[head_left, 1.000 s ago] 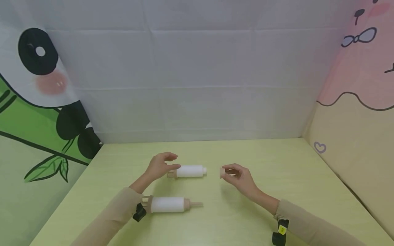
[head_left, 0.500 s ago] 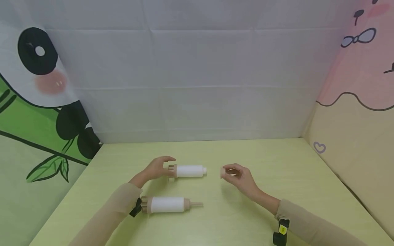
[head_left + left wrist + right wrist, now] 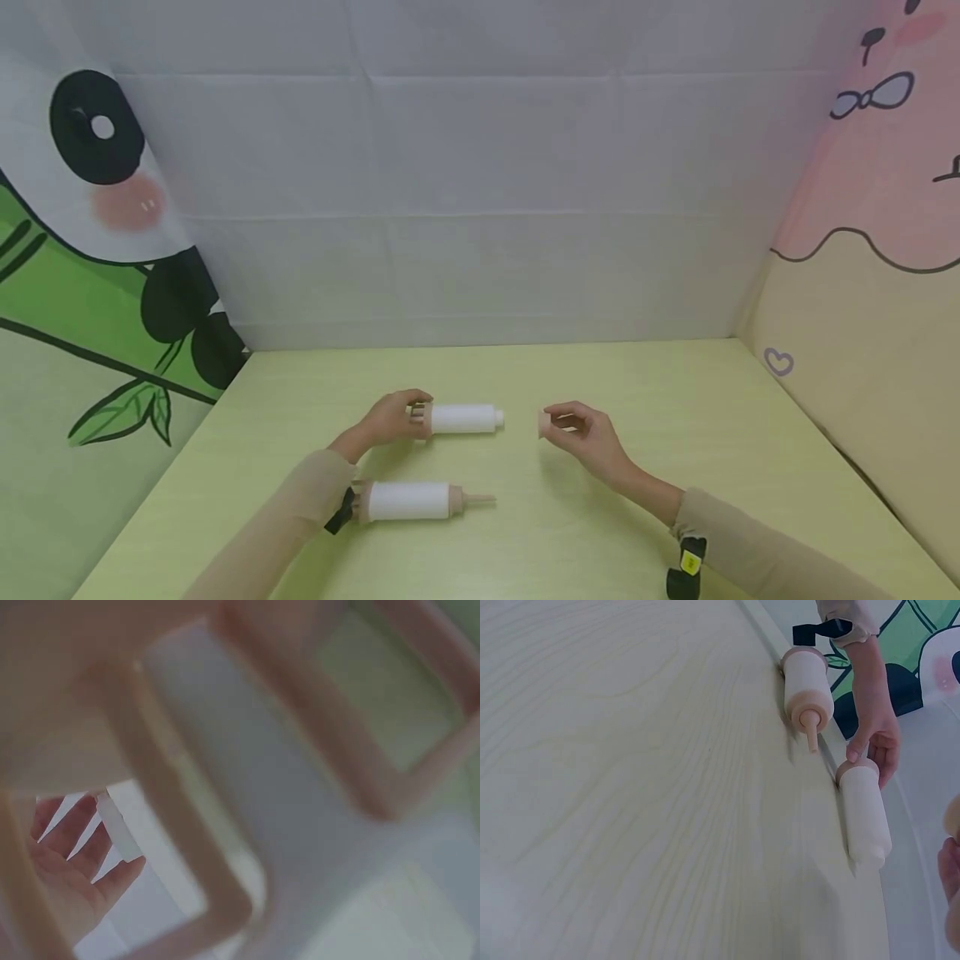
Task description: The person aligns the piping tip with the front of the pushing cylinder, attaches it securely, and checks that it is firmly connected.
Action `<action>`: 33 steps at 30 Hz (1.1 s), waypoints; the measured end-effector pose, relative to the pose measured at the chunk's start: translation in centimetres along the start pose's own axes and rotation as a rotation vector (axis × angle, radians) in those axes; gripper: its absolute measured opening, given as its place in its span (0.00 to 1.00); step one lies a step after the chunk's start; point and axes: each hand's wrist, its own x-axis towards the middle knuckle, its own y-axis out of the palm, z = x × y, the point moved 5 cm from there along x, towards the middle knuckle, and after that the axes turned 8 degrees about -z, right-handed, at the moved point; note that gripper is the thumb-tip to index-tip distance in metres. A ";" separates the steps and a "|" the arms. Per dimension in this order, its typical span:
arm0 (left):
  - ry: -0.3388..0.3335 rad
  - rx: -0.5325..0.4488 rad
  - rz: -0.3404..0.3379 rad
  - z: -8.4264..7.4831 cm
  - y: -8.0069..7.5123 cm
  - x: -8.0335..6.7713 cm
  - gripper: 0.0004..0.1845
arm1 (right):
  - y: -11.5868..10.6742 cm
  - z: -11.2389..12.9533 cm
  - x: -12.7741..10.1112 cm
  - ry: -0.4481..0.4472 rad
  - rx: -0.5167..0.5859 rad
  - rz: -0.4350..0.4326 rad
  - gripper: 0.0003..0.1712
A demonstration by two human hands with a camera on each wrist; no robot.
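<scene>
Two white cylinders with slotted tan bases lie on their sides. My left hand [image 3: 390,418] grips the tan base [image 3: 426,422] of the farther white cylinder [image 3: 462,418], thumb and fingers on either side of it. A short pale neck [image 3: 499,418] shows at that cylinder's right end. In the left wrist view the base's tan loops [image 3: 292,712] fill much of the picture, blurred. My right hand [image 3: 588,440] pinches a small tan cap [image 3: 543,423] between thumb and fingertips, a short gap right of the neck. In the right wrist view only its fingers [image 3: 951,870] show at the edge.
Nearer on the table [image 3: 600,533] lies the other white cylinder [image 3: 408,501], with a tan collar and thin tan nozzle [image 3: 480,500] pointing right. My left wrist strap [image 3: 341,511] overlaps its base. A white sheet [image 3: 480,208] stands behind the table; printed cloths flank it.
My left hand has lowered from above the farther cylinder's base, shifted left, then closed round that base. My right hand with the cap has stayed nearly still.
</scene>
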 end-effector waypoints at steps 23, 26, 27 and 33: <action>0.068 0.158 -0.136 0.0 -1.7 -0.2 0.25 | -0.7 -0.3 0.5 0.001 -0.058 -0.010 0.15; 0.099 0.145 -0.143 -0.6 -1.9 -0.5 0.25 | -0.9 -0.5 0.7 0.002 -0.058 -0.017 0.15; 0.112 0.140 -0.146 -0.9 -2.0 -0.6 0.24 | -0.9 -0.5 0.7 0.000 -0.059 -0.017 0.15; 0.179 0.094 -0.176 -2.9 -2.2 -1.4 0.24 | -1.0 -0.6 0.7 -0.019 -0.046 -0.004 0.15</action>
